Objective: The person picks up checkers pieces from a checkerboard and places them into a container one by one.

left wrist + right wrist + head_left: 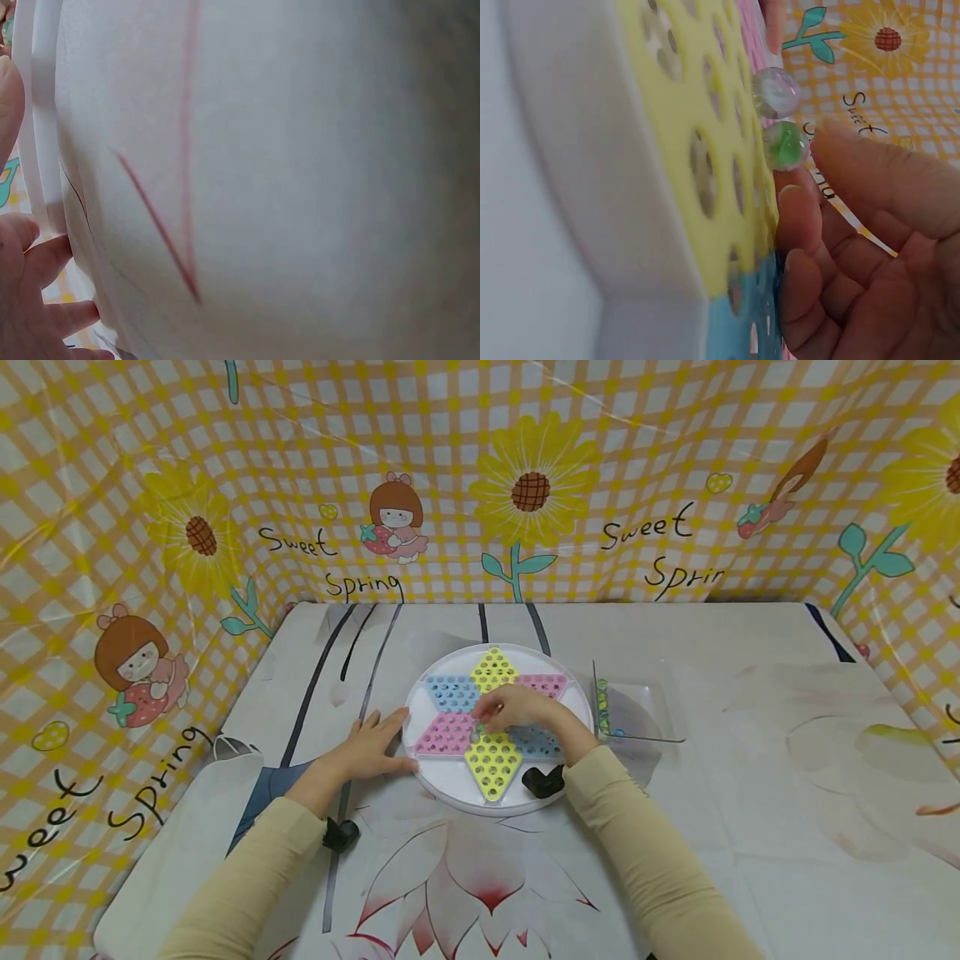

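A round white Chinese checkers board (442, 787) with a star of yellow, pink and blue holed points lies on the table. My right hand (512, 708) is over the star's middle, fingers curled. In the right wrist view, its thumb and a finger pinch a clear marble with a green swirl (787, 145) close over the board's holes. Beside that one, a clear marble with a whitish swirl (775, 93) sits on the board. My left hand (366, 750) lies at the board's left rim, fingers spread and fingertips against the edge.
Right of the board stands a clear plastic box (660, 702) with several green marbles (602, 697) along its left side. Dark wrist cameras (543, 782) sit at both cuffs. Checked yellow cloth (450, 427) walls the table's back and left side.
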A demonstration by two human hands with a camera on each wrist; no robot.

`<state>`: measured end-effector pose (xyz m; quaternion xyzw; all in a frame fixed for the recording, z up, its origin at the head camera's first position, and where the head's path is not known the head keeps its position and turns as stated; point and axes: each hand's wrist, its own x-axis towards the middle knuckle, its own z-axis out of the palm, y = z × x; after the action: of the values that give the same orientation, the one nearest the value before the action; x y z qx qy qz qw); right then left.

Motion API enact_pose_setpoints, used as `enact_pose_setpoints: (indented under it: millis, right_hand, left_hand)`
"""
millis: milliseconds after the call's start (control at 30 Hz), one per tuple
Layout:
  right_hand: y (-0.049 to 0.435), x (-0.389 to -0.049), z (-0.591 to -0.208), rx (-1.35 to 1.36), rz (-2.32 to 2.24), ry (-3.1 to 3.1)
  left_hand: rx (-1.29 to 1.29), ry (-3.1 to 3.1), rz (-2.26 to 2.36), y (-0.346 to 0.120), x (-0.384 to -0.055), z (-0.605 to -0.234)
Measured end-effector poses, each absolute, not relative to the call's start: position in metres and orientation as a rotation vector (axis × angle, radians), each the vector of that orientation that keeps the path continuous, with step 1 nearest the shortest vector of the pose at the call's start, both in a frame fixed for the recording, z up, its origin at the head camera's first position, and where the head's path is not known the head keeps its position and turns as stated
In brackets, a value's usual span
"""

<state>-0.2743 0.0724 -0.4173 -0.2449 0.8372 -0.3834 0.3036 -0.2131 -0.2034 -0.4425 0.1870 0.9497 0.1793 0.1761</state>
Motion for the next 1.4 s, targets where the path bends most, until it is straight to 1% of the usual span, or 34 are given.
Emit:
enact_pose_setpoints:
  millis: [500, 1400]
  right_hand:
    - [0.064, -0.271, -0.423, -0.691, -0.889, 2.321]
    - [0.078, -0.273, -0.425, -0.639, -1.078, 2.209]
  left_hand:
    - [0.519, 2.688, 0.497, -0.203, -0.213, -0.443]
    - [0.509, 2.691, 0.497, -0.203, -0.213, -0.445]
